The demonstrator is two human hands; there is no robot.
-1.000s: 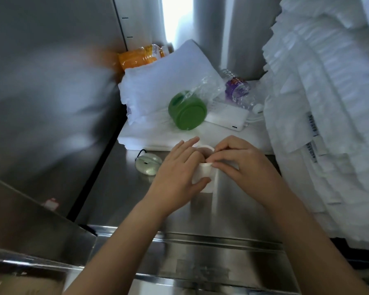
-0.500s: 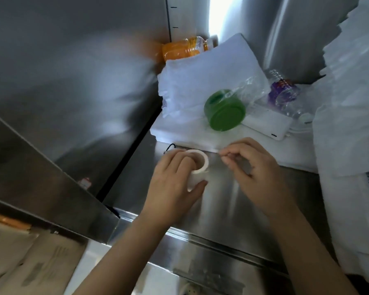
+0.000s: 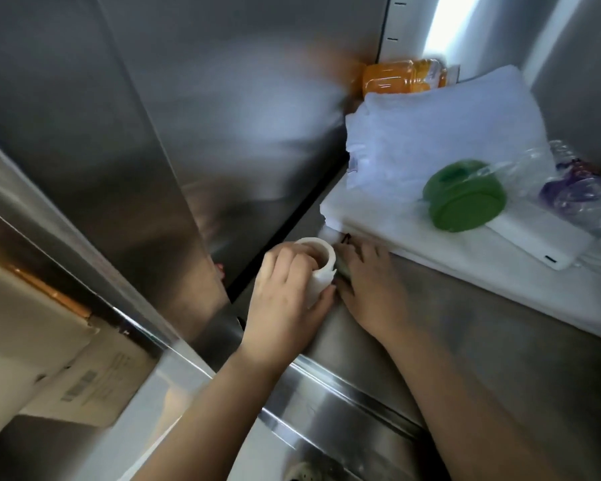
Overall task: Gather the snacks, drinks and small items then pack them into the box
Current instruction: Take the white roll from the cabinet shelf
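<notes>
A cardboard box [image 3: 59, 355] is seen low on the left, blurred, with a printed label on its flap. Above it and beside it, brushed steel panels [image 3: 153, 133] are shown closing in the space, dull grey with soft reflections. The left hand [image 3: 285, 303] is held at the panel's foot, and a white roll [image 3: 321, 269] is gripped in it: the fingers [image 3: 285, 258] are curled over the open top, the thumb is pressed against the side. The roll is short, hollow and matt, and it is raised just off the bench [image 3: 500, 359].

Just beside the roll, the right hand [image 3: 372, 289] is laid palm down on the smooth steel bench, fingers spread over a small pale-green thing [image 3: 343, 269] that is mostly hidden; whether it is gripped cannot be told.

Behind the hands, an orange bottle [image 3: 403, 78] is lodged in the back corner. A stack of folded white cloths [image 3: 431, 133], soft and nubbly, is spread along the bench. On the stack a clear jar with a round green lid [image 3: 465, 199] is lying on its side. Further right, a crinkled clear bottle [image 3: 569, 189] with a purple label is seen, and a flat white block [image 3: 542, 241] is resting in front of it.
</notes>
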